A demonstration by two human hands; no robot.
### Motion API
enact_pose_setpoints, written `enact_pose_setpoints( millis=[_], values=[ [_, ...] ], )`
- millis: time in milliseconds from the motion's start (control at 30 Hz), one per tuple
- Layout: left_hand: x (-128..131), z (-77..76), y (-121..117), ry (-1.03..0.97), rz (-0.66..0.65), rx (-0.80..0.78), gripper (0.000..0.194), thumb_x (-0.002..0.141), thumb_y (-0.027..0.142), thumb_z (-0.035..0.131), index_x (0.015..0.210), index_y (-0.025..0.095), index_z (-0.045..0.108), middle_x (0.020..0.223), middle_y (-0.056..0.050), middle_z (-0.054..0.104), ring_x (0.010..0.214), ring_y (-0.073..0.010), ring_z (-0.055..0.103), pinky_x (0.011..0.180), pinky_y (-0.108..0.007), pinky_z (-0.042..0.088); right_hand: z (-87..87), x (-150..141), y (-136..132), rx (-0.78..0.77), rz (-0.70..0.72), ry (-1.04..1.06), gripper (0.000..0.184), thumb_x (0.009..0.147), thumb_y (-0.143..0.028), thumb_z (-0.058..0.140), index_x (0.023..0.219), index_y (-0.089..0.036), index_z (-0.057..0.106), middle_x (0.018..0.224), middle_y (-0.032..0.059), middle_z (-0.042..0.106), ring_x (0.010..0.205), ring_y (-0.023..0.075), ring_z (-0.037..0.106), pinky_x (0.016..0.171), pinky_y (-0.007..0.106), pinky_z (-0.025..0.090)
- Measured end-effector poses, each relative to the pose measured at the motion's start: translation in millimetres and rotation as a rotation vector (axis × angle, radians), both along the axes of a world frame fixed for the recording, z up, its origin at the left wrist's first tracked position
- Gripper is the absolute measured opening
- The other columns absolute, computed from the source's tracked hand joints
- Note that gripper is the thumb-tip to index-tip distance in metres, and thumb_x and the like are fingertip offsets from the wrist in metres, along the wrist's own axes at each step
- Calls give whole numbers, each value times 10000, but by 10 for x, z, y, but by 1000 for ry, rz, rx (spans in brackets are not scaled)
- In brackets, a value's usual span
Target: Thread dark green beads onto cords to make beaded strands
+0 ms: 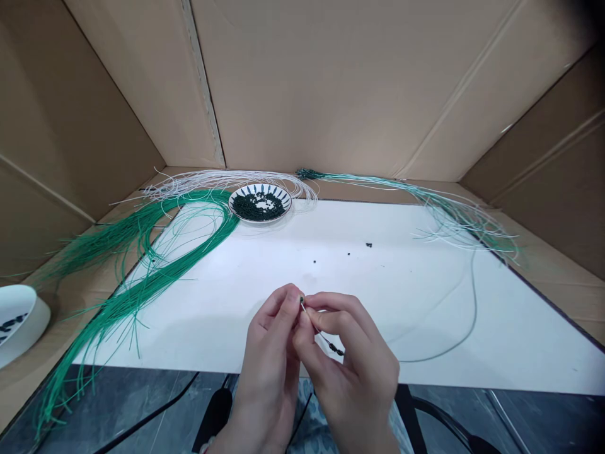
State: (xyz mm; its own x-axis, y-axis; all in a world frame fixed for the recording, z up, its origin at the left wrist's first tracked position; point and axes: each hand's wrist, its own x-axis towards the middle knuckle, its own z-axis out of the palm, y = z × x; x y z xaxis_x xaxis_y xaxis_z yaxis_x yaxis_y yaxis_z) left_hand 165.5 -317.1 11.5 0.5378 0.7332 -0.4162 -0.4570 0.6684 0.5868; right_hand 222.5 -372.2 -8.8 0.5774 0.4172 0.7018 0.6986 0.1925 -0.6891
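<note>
My left hand (271, 343) is closed in a pinch, its thumb and finger on a tiny dark bead (302, 299). Right beside it, the fingertips of my right hand (352, 353) pinch a thin cord (322, 336) whose upper end meets the bead. Whether the cord passes through the bead is too small to tell. Several black pieces (336, 349) sit on the cord below my right fingers. A grey-green length of cord (466, 334) curves over the white board to the right of my right hand, and its link to the held part is hidden.
A patterned plate (287, 210) of dark beads stands at the back, with green cords (189, 266) and white cords (189, 181) about it. A beaded bundle (363, 180) lies back right. Loose beads (368, 244) dot the white board (425, 284). A white bowl (38, 321) is far left. Cardboard walls (354, 88) enclose the space.
</note>
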Motion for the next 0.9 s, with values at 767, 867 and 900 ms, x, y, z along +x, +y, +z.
enact_pose_setpoints(
  millis=[767,867,900],
  values=[
    [-53,83,-61,71,-8,-93,252,699,324,958,806,188,775,718,20,687,643,-110,654,603,-194,526,-2,-38,3,-4,9,87,239,862,14,637,783,-209,602,911,26,711,802,112,695,630,178,570],
    [-49,90,-57,57,-11,-99,236,715,319,950,783,183,770,702,26,674,627,-99,640,587,-179,519,-10,-38,10,1,4,76,242,859,20,633,803,-216,617,897,34,723,799,146,705,615,229,573],
    [-47,92,-57,49,-12,-98,230,719,317,948,771,182,769,696,28,672,622,-93,635,583,-172,516,-9,-37,11,-2,5,64,247,862,23,627,805,-218,619,891,35,728,801,154,708,619,243,575]
  ],
)
